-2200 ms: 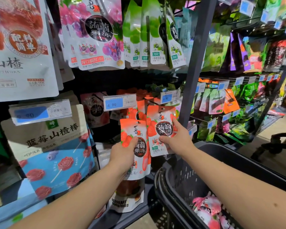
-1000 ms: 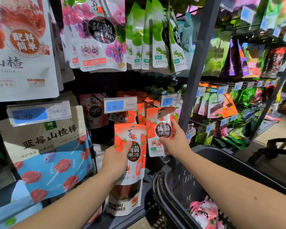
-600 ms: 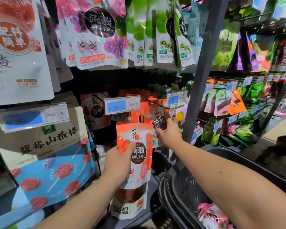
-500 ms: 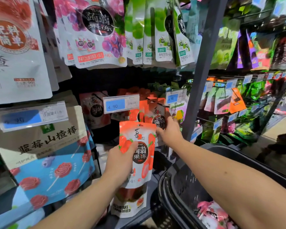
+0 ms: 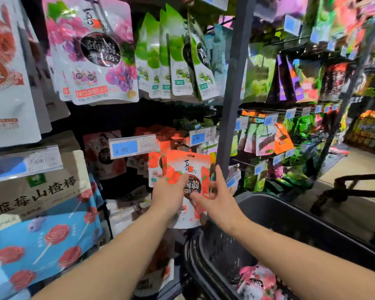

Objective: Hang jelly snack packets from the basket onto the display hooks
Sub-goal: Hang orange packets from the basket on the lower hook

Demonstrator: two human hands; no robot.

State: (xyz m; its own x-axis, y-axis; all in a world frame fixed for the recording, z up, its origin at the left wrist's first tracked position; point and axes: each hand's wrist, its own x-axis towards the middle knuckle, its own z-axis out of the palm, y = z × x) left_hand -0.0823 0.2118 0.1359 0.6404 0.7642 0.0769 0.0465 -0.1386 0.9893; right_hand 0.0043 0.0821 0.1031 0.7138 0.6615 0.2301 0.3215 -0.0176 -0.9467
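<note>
My left hand (image 5: 168,192) grips an orange-red strawberry jelly packet (image 5: 189,167) by its left side, holding it upright just below the row of matching orange packets on their hook (image 5: 168,140). My right hand (image 5: 214,197) is at the packet's right edge with straight, spread fingers touching its front. The dark basket (image 5: 290,224) sits at lower right, with pink jelly packets (image 5: 257,282) lying in its bottom.
A price tag reading 4.90 (image 5: 132,146) hangs left of the orange packets, a second tag (image 5: 202,136) to the right. Purple grape packets (image 5: 91,53) and green packets (image 5: 171,57) hang above. A grey rack post (image 5: 234,87) stands just right of my hands.
My right hand let go of the packet it had put on the hook and came down to the packet in my left hand. That packet rose and moved right.
</note>
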